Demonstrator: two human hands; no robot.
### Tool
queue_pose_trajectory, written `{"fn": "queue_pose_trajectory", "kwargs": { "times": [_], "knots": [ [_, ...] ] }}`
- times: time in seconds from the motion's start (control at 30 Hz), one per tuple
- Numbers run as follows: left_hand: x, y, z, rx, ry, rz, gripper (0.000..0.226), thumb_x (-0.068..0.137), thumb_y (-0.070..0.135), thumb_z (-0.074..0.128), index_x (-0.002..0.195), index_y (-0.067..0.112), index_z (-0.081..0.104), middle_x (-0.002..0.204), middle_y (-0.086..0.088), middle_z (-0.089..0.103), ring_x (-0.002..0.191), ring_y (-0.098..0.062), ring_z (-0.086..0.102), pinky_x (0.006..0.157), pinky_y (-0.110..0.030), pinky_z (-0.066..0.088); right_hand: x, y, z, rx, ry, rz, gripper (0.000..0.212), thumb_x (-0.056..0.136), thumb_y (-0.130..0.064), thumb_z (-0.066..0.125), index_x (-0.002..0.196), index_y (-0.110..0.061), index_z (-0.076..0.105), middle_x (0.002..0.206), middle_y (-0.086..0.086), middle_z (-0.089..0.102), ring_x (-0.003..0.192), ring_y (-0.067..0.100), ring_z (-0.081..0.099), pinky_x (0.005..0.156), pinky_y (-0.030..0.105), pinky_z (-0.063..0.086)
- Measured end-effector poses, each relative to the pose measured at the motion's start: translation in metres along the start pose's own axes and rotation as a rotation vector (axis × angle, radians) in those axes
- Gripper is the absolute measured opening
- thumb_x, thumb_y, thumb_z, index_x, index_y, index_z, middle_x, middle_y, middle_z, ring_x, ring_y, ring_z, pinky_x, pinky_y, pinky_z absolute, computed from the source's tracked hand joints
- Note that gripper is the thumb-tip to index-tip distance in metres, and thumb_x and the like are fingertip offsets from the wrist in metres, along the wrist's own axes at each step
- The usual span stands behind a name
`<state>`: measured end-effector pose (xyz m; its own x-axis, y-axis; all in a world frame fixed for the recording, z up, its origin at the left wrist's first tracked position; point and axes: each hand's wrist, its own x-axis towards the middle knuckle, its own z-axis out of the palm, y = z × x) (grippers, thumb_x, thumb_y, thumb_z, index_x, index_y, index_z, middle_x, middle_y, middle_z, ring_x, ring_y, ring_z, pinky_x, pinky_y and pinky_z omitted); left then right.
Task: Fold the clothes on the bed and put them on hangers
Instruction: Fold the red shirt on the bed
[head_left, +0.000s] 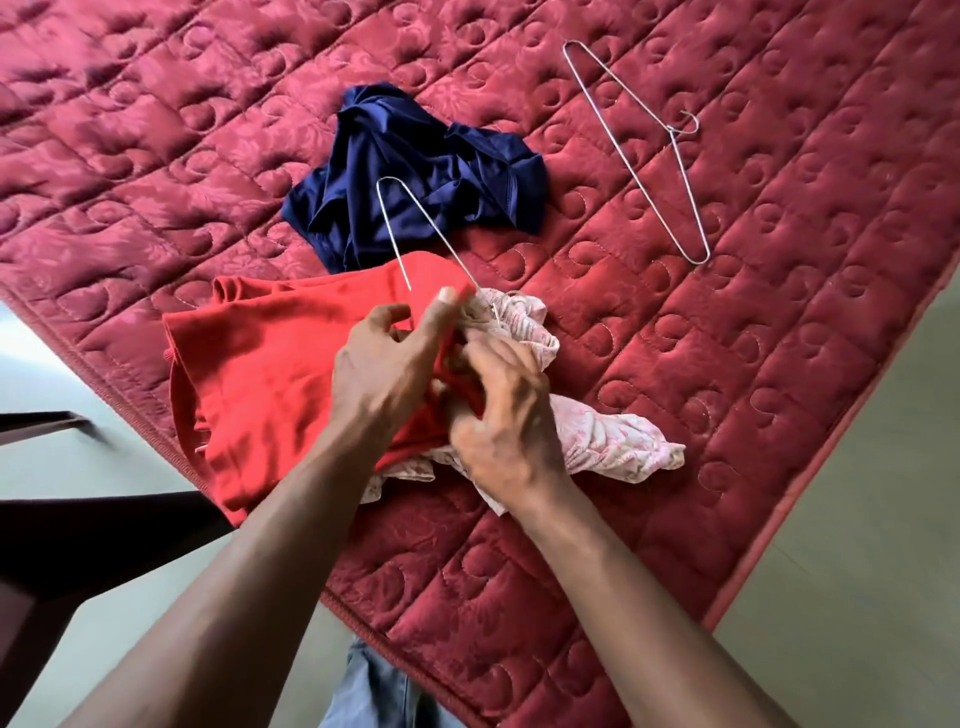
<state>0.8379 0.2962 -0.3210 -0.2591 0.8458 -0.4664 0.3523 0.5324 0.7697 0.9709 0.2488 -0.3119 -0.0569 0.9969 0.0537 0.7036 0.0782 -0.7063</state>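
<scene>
Head view. A red garment (260, 364) of smooth cloth lay partly folded on the near edge of a quilted dark-red bedspread (727, 364). The left hand (384, 374) pinched a gathered part of the red garment between thumb and fingers, the grip narrow. The right hand (498, 410), just beside it, had its fingers curled tightly into the same red cloth. A thin bare-wire hanger (395, 239) rose from between the two hands, its bent end over a crumpled navy-blue garment (415, 171) farther back. Its lower part was hidden by the hands, so it could not be told which hand held the wire.

A pink-and-white patterned garment (613, 447) lay bunched under the right hand, touching the red garment. A second wire hanger (671, 130) lay flat on the bedspread, well apart to the right. Pale floor (857, 519) showed beyond the bed edge, and dark furniture (78, 545) stood at the left.
</scene>
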Motion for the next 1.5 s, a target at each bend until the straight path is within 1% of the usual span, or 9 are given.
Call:
{"fn": "queue_pose_trajectory", "kwargs": {
  "times": [0.17,0.27,0.33,0.47,0.8,1.0,1.23,1.4,1.5],
  "knots": [
    [0.013,-0.004,-0.022,0.288,0.118,0.086,0.037,0.091,0.047,0.063,0.081,0.012,0.068,0.072,-0.004,0.070,0.075,-0.027,0.064,0.066,-0.036,0.043,-0.002,-0.015,0.021,0.080,0.005,0.071,0.031,0.085,-0.041,0.061,0.104,-0.021,0.076,0.133,0.001,0.065,0.128,0.023,0.055,0.110,0.044,0.043],
    [0.024,-0.016,-0.036,-0.127,-0.006,-0.043,0.029,0.094,0.039,0.064,0.081,0.015,0.073,0.071,0.000,0.061,0.066,-0.018,0.052,0.059,-0.033,0.038,0.005,0.004,0.023,0.016,0.193,0.436,0.037,0.091,-0.050,0.059,0.118,-0.025,0.068,0.125,0.005,0.061,0.120,0.027,0.055,0.102,0.043,0.047],
    [0.019,-0.020,-0.043,-0.359,-0.035,-0.073,0.024,0.103,0.029,0.061,0.086,0.017,0.074,0.080,-0.007,0.059,0.065,-0.016,0.047,0.055,-0.030,0.033,0.009,0.017,0.022,-0.066,0.069,0.576,0.043,0.092,-0.049,0.063,0.126,-0.023,0.061,0.124,0.008,0.062,0.117,0.031,0.057,0.096,0.038,0.047],
    [0.004,-0.047,-0.065,-0.425,0.124,-0.036,0.020,0.104,0.031,0.058,0.095,0.019,0.071,0.090,0.002,0.061,0.081,-0.012,0.051,0.069,-0.028,0.045,0.014,0.012,0.025,-0.235,-0.058,0.468,0.031,0.094,-0.043,0.062,0.114,-0.019,0.062,0.112,0.007,0.071,0.104,0.032,0.065,0.075,0.034,0.042],
    [-0.011,-0.090,-0.142,-0.185,0.540,0.008,0.039,0.096,0.045,0.052,0.079,0.010,0.050,0.074,0.009,0.044,0.074,-0.016,0.040,0.072,-0.040,0.039,0.003,-0.032,0.049,-0.580,0.154,0.259,0.024,0.093,-0.039,0.057,0.109,-0.021,0.060,0.105,0.007,0.061,0.092,0.031,0.064,0.062,0.039,0.049],
    [-0.002,-0.114,-0.160,0.177,0.358,-0.126,0.043,0.093,0.056,0.044,0.093,0.015,0.057,0.094,-0.015,0.068,0.096,-0.042,0.064,0.089,-0.056,0.053,-0.009,-0.034,0.070,-0.340,-0.083,0.646,0.039,0.106,-0.046,0.042,0.112,-0.021,0.070,0.107,0.016,0.074,0.108,0.038,0.067,0.106,0.050,0.044],
    [-0.012,-0.094,-0.159,0.057,0.342,-0.263,0.032,0.103,0.040,0.054,0.087,0.013,0.056,0.092,-0.017,0.065,0.098,-0.043,0.063,0.089,-0.049,0.051,0.019,-0.067,0.029,-0.309,0.084,0.469,0.047,0.107,-0.052,0.037,0.104,-0.017,0.067,0.098,0.021,0.074,0.093,0.045,0.066,0.068,0.041,0.040],
    [-0.035,-0.075,-0.173,-0.358,0.176,-0.375,0.027,0.102,0.030,0.063,0.086,0.009,0.067,0.077,-0.005,0.063,0.066,-0.021,0.069,0.079,-0.042,0.063,0.050,-0.111,-0.017,-0.316,0.129,0.142,0.046,0.106,-0.051,0.042,0.090,-0.014,0.063,0.077,0.022,0.071,0.073,0.047,0.066,0.059,0.040,0.038],
    [-0.057,-0.050,-0.200,-0.501,0.069,-0.367,0.017,0.105,0.024,0.063,0.096,0.012,0.070,0.089,-0.008,0.066,0.083,-0.021,0.065,0.081,-0.038,0.053,0.067,-0.153,-0.053,-0.345,0.121,-0.100,0.052,0.106,-0.057,0.034,0.086,-0.017,0.060,0.058,0.017,0.064,0.054,0.041,0.064,0.046,0.034,0.038]
  ]
}}
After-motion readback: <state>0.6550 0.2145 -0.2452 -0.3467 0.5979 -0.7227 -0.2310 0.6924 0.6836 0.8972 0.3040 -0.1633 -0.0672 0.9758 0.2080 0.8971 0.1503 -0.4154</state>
